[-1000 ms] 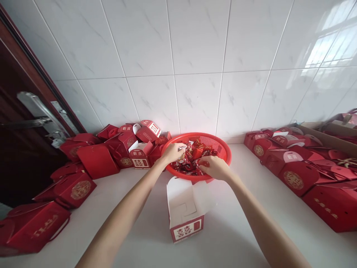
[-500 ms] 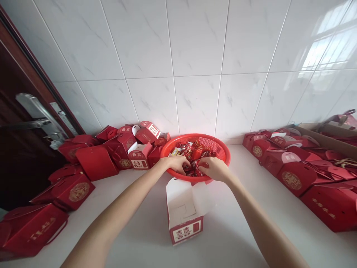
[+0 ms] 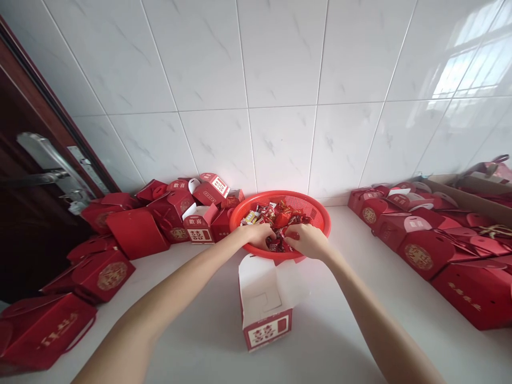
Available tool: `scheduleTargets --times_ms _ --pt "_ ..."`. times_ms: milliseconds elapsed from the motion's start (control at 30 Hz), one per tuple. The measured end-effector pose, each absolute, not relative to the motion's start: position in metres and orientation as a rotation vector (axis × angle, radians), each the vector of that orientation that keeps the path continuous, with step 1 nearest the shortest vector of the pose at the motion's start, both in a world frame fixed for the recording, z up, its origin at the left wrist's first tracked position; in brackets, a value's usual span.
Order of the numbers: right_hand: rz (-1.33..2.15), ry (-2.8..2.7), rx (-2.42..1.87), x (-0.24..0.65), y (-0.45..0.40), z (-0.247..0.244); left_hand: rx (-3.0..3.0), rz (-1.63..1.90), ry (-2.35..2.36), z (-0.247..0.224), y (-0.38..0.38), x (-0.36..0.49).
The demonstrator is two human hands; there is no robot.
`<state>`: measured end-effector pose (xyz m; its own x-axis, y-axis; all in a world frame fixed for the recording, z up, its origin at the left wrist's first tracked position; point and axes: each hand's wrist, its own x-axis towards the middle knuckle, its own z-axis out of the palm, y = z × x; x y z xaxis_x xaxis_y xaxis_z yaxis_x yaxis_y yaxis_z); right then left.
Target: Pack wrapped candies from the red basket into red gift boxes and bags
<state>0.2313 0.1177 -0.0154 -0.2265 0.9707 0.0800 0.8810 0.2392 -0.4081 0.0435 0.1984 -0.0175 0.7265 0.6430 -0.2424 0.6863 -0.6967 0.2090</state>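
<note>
A round red plastic basket (image 3: 322, 211) stands against the wall, with wrapped candies (image 3: 282, 219) in it, mostly red. My left hand (image 3: 259, 234) reaches over its front left rim, fingers curled down among the candies. From the right, my right hand (image 3: 307, 240) reaches in, its fingers bent around red-wrapped candy near the left fingertips. What either hand grips is too small to make out. Just in front of the basket stands an open box (image 3: 267, 330), white inside and red and white outside, with its flaps up; no candy shows in it.
Red boxes (image 3: 138, 234) are piled at the left, beside a dark door with a metal handle (image 3: 52, 154). More red boxes (image 3: 418, 253) stand in rows at the right, near a cardboard carton (image 3: 446, 188). A tiled wall (image 3: 280, 64) rises behind.
My left hand has shifted slightly to the right within the basket, nearer the right hand. My right hand has barely moved. The open box stays in place.
</note>
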Motion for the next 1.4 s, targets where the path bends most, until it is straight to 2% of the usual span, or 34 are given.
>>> scheduleTargets --times_ms 167,333,400,800,967,1200,1400 --pt "0.401 -2.195 -1.717 0.231 0.117 -0.015 2.597 -0.052 0.987 -0.023 0.206 0.038" --pt "0.403 -2.195 -1.720 0.231 0.116 -0.013 2.533 0.569 1.166 -0.021 0.207 0.040" --pt "0.411 -2.183 -1.716 0.231 0.117 -0.014 2.438 0.704 1.175 -0.020 0.207 0.040" --pt "0.408 -2.101 -1.791 0.229 0.122 -0.018 2.576 0.434 1.108 -0.018 0.199 0.045" --pt "0.424 -2.025 -1.827 0.228 0.124 -0.018 2.502 0.622 1.014 -0.020 0.201 0.043" --pt "0.449 -2.024 -1.845 0.228 0.126 -0.019 2.434 0.677 0.892 -0.021 0.204 0.042" --pt "0.720 -1.816 -1.579 0.235 0.135 -0.022 2.258 0.827 0.840 -0.023 0.207 0.039"
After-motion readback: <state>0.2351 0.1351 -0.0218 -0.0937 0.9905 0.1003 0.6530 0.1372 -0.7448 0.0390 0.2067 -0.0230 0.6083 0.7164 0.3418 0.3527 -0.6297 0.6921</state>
